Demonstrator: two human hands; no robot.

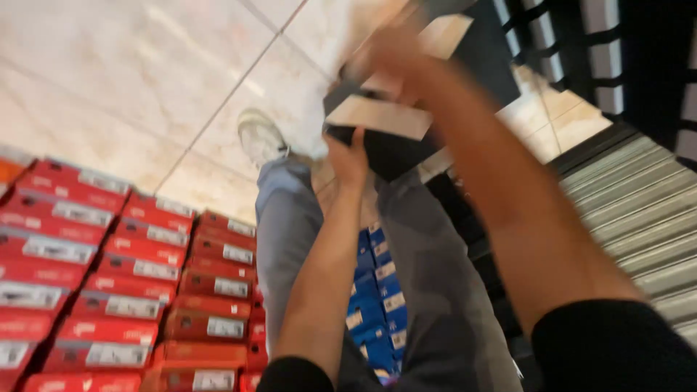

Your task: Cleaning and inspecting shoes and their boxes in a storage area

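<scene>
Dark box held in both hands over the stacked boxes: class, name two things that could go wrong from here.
1. The dark box is pinched at its edges by the left hand and the blurred right hand; that grip could slip.
2. Stacked red boxes and blue boxes crowd the legs; a step might topple them.

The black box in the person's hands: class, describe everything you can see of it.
The black box looks like cardboard, dark with pale label panels on its faces. It is blurred and tilted, held up above the person's legs and the tiled floor. The left hand grips its lower left edge; the right hand grasps its top. Its contents are hidden.
</scene>
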